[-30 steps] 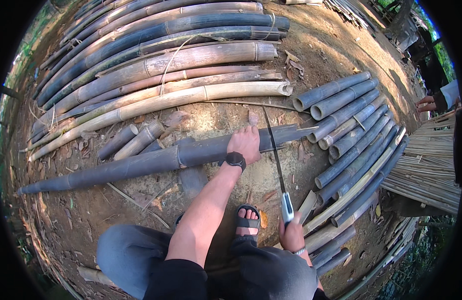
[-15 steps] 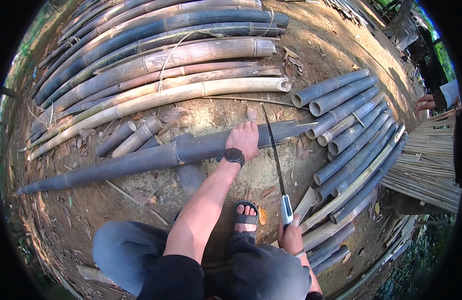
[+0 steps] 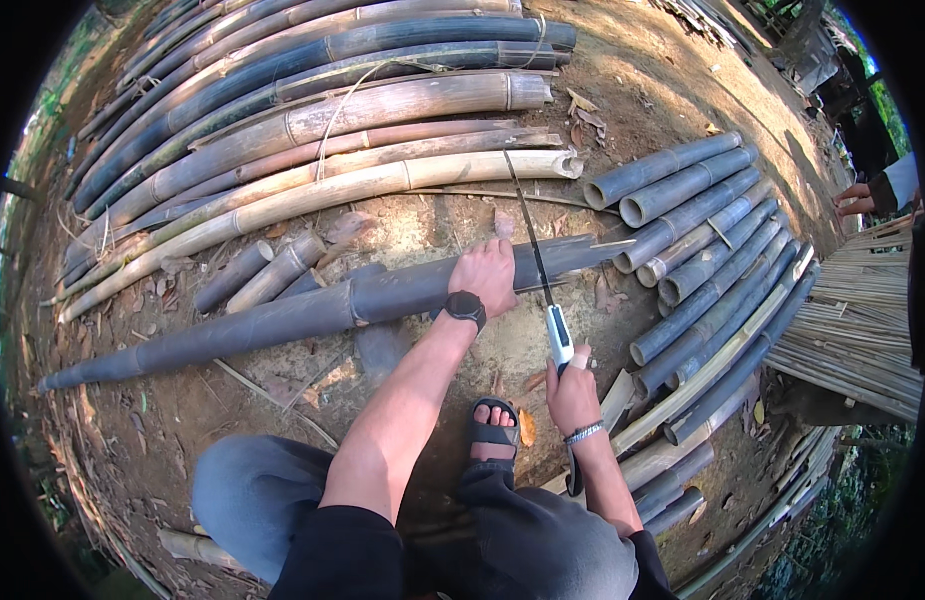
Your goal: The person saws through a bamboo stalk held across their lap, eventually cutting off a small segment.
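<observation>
A long dark bamboo pole [image 3: 222, 335] lies across the middle, its split, jagged end at the right and its thin end at the far left. My left hand [image 3: 482, 278], with a black watch on the wrist, is closed over the pole near its thick end. In my right hand [image 3: 570, 398] is a pruning saw [image 3: 557, 335] with a pale handle, fingers wrapped round the grip. Its dark blade crosses the pole just right of my left hand, with the tip beyond the far side. A short bamboo block [image 3: 382, 350] sits under the pole.
Long bamboo poles [image 3: 312, 120] lie stacked at the far left. Cut bamboo lengths [image 3: 697, 265] line the right side. Short offcuts [image 3: 274, 272] rest behind the pole. My sandalled foot [image 3: 494, 430] is near the pole. Another person's hand [image 3: 854, 198] shows at the right edge.
My right hand has moved forward and slightly left, pushing the saw farther across the pole. My left hand stays on the pole.
</observation>
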`<state>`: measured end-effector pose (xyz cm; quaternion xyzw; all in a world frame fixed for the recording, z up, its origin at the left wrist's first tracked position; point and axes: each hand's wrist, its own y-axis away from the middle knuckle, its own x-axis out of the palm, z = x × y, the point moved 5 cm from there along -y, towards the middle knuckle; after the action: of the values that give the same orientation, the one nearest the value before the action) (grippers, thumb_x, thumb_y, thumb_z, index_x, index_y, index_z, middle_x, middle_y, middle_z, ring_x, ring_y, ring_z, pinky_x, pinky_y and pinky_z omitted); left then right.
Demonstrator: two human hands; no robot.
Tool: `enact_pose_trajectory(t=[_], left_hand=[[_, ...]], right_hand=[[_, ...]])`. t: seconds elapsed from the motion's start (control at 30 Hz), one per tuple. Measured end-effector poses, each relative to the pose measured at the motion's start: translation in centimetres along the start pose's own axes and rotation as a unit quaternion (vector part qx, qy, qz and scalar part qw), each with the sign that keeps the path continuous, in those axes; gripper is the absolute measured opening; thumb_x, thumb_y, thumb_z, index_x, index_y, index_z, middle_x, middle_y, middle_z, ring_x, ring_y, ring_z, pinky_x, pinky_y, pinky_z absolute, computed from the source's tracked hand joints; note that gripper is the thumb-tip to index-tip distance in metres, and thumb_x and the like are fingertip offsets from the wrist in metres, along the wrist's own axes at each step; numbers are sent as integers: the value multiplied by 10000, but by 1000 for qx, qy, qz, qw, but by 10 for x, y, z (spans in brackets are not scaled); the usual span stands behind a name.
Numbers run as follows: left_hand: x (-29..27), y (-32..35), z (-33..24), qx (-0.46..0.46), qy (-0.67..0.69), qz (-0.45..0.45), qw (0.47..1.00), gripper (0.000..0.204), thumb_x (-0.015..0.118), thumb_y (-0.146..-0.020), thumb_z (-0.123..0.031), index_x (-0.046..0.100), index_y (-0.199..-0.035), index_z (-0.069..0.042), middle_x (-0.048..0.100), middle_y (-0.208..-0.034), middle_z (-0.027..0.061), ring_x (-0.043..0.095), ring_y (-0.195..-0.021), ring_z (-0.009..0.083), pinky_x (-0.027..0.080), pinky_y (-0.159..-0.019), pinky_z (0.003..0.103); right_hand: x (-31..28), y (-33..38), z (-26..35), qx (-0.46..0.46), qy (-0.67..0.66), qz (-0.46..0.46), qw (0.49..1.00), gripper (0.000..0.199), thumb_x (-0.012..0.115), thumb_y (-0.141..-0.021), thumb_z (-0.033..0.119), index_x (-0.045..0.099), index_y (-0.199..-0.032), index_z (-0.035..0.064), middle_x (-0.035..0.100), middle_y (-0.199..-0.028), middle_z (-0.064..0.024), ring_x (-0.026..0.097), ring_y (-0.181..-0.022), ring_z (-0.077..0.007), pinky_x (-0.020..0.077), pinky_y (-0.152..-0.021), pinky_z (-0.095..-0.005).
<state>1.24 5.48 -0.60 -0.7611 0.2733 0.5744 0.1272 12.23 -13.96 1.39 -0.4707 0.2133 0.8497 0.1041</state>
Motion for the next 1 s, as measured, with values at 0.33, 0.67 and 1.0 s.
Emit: enact_pose_trajectory(t=[0.33, 0.67, 1.0], left_hand=[[4, 1, -2, 7, -8, -21, 1000, 657, 871, -652, -385, 565, -1089, -1, 648, -1063, 144, 653, -1047, 283, 529, -936, 381], [9, 1, 0, 11, -20, -37, 999, 689, 881, -636, -430, 563, -1075, -5, 652, -1053, 149, 653, -1047, 281, 533, -927, 369], [5, 8, -7, 27, 2, -74, 997, 572, 847, -651, -289, 569, -1061, -3, 651, -1045, 156, 664, -1020, 295, 545, -903, 376]], right_hand=[[-10, 8, 8, 9, -12, -6, 1000, 363, 582, -978, 186, 363, -1140, -54, 608, -711, -356, 617, -726, -549, 480, -604, -606], [-10, 7, 4, -16, 3, 0, 1000, 381, 569, -985, 222, 366, -1112, -75, 613, -693, -342, 620, -698, -537, 490, -587, -608], [-19, 38, 0, 15, -22, -9, 1000, 402, 597, -963, 199, 349, -1142, -62, 611, -708, -360, 629, -696, -544, 489, -602, -617]])
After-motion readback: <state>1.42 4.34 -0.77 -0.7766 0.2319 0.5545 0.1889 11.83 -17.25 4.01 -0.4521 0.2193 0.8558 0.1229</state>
